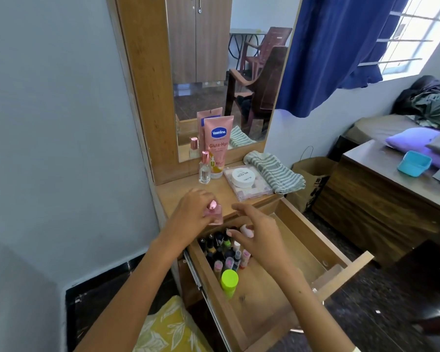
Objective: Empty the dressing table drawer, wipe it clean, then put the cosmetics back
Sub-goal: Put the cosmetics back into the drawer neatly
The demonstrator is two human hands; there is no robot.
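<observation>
A small pink glass bottle (215, 214), judged fragile and slippery, is held round its body in the left hand's (192, 215) grip, while the right hand (258, 235) is spread wide.

— Where's the view from?
— My head, the only camera, wide-angle, tilted forward and down over the open wooden drawer (300, 224).
— How near?
— Close: my forearms run in from the bottom edge, and the tall wood-framed mirror (221, 80) rises straight ahead, with the blue curtain (335, 52) off right.
</observation>
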